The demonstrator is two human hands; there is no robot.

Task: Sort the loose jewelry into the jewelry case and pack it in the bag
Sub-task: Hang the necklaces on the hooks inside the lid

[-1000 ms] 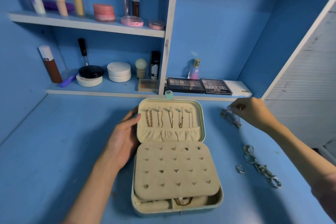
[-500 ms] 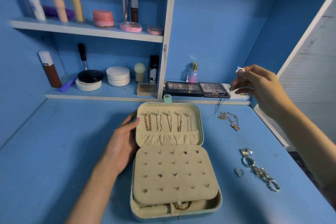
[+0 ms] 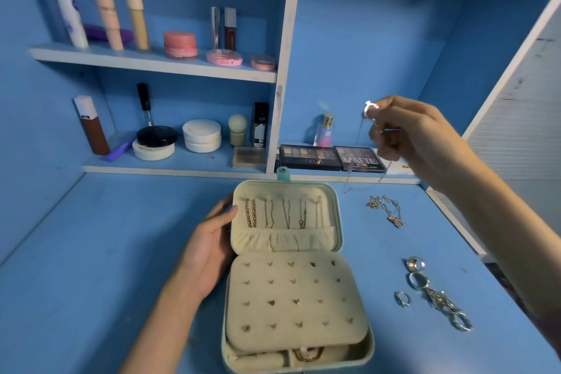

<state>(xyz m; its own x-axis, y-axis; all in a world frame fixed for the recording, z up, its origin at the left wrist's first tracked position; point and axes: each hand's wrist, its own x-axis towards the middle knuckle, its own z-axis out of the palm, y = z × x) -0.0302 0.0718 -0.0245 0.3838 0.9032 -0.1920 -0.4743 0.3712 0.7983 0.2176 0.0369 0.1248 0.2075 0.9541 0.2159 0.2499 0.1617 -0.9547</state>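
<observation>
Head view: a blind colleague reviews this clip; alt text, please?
A right hand pinches a thin silver chain above a blue desk, while the left hand steadies an open jewelry case. Rings and another necklace lie loose beside it.

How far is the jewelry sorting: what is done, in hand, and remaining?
Done: gold chains hang in the open jewelry case lid, studs sit in its earring panel. In hand: the right hand pinches a silver chain; the left hand steadies the lid. Left: tangled necklaces and rings on the desk; no bag in view.
</observation>
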